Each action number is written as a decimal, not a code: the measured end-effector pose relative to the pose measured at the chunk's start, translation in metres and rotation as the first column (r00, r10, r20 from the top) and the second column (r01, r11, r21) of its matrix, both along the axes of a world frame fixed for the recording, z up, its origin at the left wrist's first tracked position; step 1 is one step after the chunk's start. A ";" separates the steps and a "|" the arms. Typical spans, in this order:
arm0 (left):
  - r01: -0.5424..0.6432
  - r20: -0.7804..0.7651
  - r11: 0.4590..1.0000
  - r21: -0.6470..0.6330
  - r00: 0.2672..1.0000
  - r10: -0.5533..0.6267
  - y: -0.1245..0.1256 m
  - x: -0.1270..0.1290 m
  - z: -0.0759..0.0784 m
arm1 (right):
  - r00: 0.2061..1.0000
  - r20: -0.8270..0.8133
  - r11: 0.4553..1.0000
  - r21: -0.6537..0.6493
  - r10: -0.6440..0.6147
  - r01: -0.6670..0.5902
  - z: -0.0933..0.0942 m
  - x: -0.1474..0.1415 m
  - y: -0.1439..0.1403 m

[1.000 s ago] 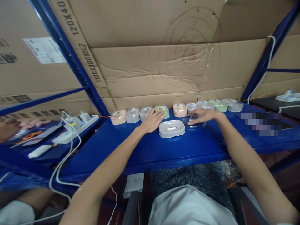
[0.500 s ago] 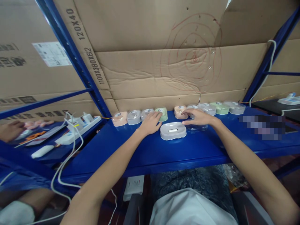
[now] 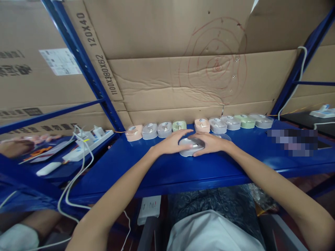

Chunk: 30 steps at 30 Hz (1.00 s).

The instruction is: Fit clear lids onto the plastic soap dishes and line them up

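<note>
Both forearms reach forward over the blue shelf (image 3: pixel 167 167) and meet at its middle. The left hand (image 3: pixel 170 143) lies palm down, fingers stretched to the right, cupped over the left end of a grey case (image 3: pixel 191 148). The right hand (image 3: pixel 209 143) comes in from the other side, fingers curled over the case's right end and top. Together the hands clasp the case between them, neither one fully closed.

The case is a pale grey, rounded plastic box with a small dark slot showing on its top between the fingers. It sits on the shelf, in front of the gap in a row of cases (image 3: pixel 199 124) along the cardboard (image 3: pixel 167 87) at the back. A clear lid (image 3: pixel 222 136) lies just behind the right hand, partly hidden. The row holds peach, grey and green cases, each smaller-looking and lidded, well apart from the hands.
</note>
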<state>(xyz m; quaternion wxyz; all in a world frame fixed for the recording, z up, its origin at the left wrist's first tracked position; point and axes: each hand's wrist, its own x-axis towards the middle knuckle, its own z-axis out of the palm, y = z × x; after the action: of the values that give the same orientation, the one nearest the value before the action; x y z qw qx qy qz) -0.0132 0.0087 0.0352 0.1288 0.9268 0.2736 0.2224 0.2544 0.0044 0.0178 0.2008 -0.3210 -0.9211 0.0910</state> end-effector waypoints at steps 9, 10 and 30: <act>-0.003 -0.094 0.998 -0.055 0.996 -0.002 0.002 0.003 -0.015 | 0.997 -0.073 0.999 -0.043 0.013 -0.016 -0.005 0.003 0.009; -0.006 -0.084 0.998 -0.062 0.996 0.001 0.003 0.003 -0.015 | 0.997 -0.083 0.999 -0.050 0.012 -0.016 -0.005 0.004 0.010; -0.091 0.070 0.989 -0.114 0.993 0.099 0.008 0.004 -0.016 | 0.930 -0.344 0.988 0.027 -0.131 0.150 0.028 0.023 0.002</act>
<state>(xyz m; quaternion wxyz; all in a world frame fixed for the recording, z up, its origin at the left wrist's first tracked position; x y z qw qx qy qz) -0.0095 0.0164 0.0191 0.1795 0.8951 0.3243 0.2478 0.2773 0.0060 0.0457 0.3716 -0.3601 -0.8491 0.1062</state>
